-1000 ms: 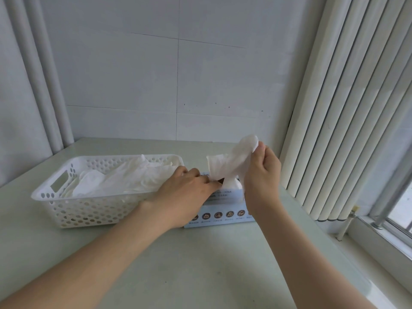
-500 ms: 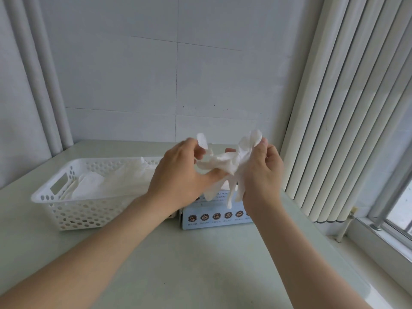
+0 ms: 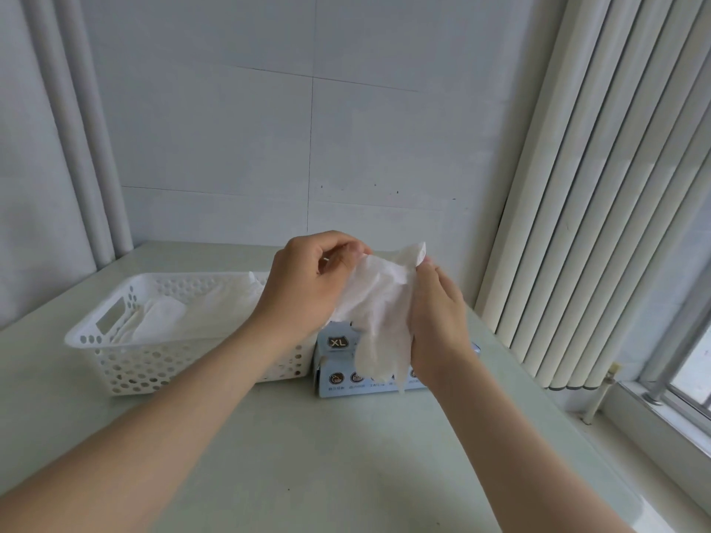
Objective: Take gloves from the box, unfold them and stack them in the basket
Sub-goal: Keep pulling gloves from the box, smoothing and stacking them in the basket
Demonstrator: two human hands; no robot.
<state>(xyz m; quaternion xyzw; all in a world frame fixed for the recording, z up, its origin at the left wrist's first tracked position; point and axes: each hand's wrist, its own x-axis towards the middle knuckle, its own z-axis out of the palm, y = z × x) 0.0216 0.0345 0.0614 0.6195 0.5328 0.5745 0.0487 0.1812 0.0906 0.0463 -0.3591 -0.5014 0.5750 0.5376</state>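
Note:
A thin white glove (image 3: 379, 309) hangs in the air above the light-blue glove box (image 3: 338, 357), which is marked XL. My left hand (image 3: 307, 286) pinches the glove's upper left edge. My right hand (image 3: 434, 313) pinches its upper right corner, and the glove's fingers dangle down in front of the box. A white perforated basket (image 3: 127, 355) stands left of the box, touching it, with several white gloves (image 3: 165, 315) lying flat inside.
The pale green table (image 3: 327, 455) meets a white wall at the back. Vertical blinds (image 3: 600, 194) hang at the right, with a window sill (image 3: 661, 421) below them. Two pipes (image 3: 84, 128) run up the left corner.
My left hand left the box and took hold of the glove. Both hands then spread the crumpled glove open, so it now hangs flat between them.

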